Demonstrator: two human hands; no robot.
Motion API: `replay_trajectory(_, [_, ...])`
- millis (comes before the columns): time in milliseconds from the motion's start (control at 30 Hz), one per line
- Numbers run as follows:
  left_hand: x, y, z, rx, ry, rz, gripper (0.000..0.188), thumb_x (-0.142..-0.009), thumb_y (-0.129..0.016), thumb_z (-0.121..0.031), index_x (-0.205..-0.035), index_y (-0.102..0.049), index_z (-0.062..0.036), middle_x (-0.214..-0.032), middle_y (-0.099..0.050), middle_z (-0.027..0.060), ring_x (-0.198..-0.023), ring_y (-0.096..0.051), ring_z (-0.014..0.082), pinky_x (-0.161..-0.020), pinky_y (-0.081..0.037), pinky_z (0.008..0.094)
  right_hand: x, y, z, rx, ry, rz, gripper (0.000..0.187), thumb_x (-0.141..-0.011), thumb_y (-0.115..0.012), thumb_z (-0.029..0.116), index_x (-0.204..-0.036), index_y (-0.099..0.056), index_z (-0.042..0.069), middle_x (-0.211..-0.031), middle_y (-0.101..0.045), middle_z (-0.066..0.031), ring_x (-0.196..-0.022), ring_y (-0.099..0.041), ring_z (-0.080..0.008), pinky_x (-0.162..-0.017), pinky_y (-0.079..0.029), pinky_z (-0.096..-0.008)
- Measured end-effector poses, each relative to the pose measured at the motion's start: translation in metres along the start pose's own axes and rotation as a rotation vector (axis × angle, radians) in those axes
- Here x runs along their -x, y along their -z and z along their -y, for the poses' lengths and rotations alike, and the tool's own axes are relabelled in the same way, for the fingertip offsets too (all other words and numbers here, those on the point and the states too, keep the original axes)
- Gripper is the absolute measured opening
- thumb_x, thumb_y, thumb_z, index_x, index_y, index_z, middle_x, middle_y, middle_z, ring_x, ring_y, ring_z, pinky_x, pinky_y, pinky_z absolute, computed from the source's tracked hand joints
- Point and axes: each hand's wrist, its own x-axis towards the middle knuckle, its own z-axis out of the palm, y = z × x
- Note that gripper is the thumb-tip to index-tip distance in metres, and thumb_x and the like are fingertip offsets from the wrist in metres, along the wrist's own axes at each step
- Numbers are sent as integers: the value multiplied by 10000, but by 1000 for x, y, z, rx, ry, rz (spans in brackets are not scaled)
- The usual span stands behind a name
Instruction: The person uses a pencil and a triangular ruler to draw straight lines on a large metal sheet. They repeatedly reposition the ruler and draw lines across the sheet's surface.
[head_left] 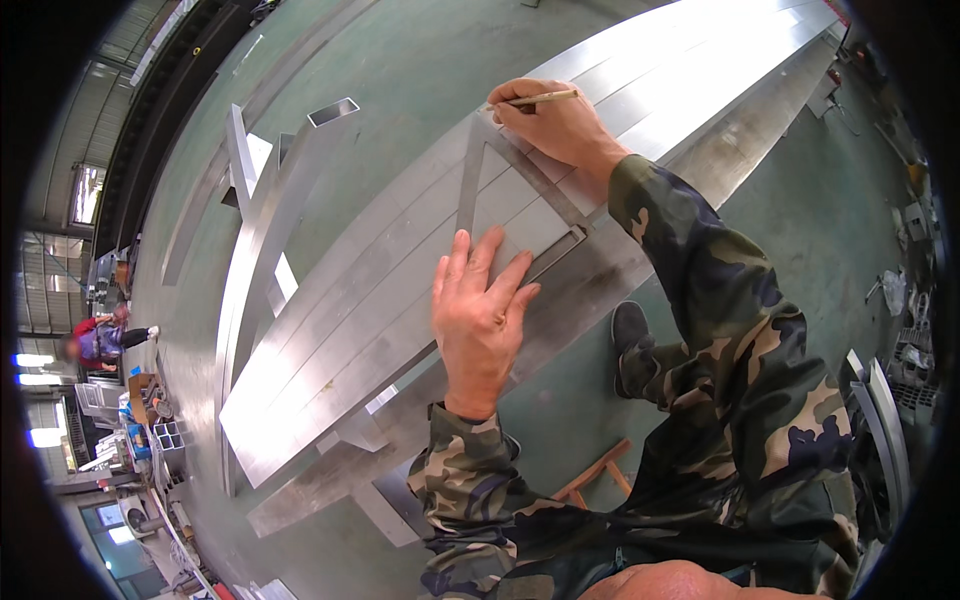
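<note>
Several long silvery metal bars [330, 330] lie side by side in front of me, forming one broad flat surface. A triangular metal set square [469, 185] lies across them, its thicker edge along their near side. My left hand [478, 315] is open, fingers spread and flat, the tips resting at the square's lower part. In my right hand [560, 125] a thin pale pencil [545, 97] is pinched, its tip pointing left near the square's far corner. Whether the tip touches metal cannot be made out.
A rectangular metal tube [262, 230] stands off to the left on other supports. Beneath the bars runs a wide metal beam [560, 310]. An orange wooden frame [597, 475] is on the green floor near my legs. Far left, a person [98, 338] is by cluttered goods.
</note>
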Motion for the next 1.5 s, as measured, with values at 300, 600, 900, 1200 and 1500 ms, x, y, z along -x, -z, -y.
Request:
replay_trajectory(300, [1,2,-2,-9,-1,6,331,-891,-879,-199,-1218,-850,-150,-1480,-713,77,-1504,-550,396,-1232,-413,577,-1,-2,2,41,-21,3,294,-990,-711,367,-1143,-842,153,-1021,-837,-69,-949,-777,-300,-869,-610,-407])
replay_trajectory(600, [3,4,0,-8,-8,13,338,-903,-871,-195,-1237,-851,-145,-1513,-696,67,-1504,-546,394,-1240,-397,562,13,24,15,-11,-28,130,253,-954,-682,283,-1048,-823,95,-960,-817,-96,-869,-746,-305,-821,-583,-405])
replay_trajectory(900, [2,0,5,-7,-41,-1,376,-917,-869,-217,-1288,-845,-164,-1530,-694,60,-1497,-556,398,-1238,-402,541,64,79,39,81,63,222,185,-938,-703,177,-989,-800,29,-845,-780,-125,-741,-717,-285,-736,-578,-381])
replay_trajectory(1200, [3,6,4,-21,-29,5,389,-914,-874,-200,-1301,-844,-172,-1532,-696,61,-1491,-566,392,-1240,-412,514,124,131,61,38,23,346,133,-908,-718,108,-945,-796,6,-782,-757,-132,-700,-734,-242,-688,-576,-378])
replay_trajectory(1500, [2,1,5,-9,-75,-8,405,-896,-881,-105,-1295,-841,-163,-1519,-702,57,-1492,-563,398,-1221,-452,498,130,118,7,-127,116,-147,314,-1091,-722,173,-1391,-722,78,-1070,-812,-72,-856,-767,-184,-824,-629,-331])
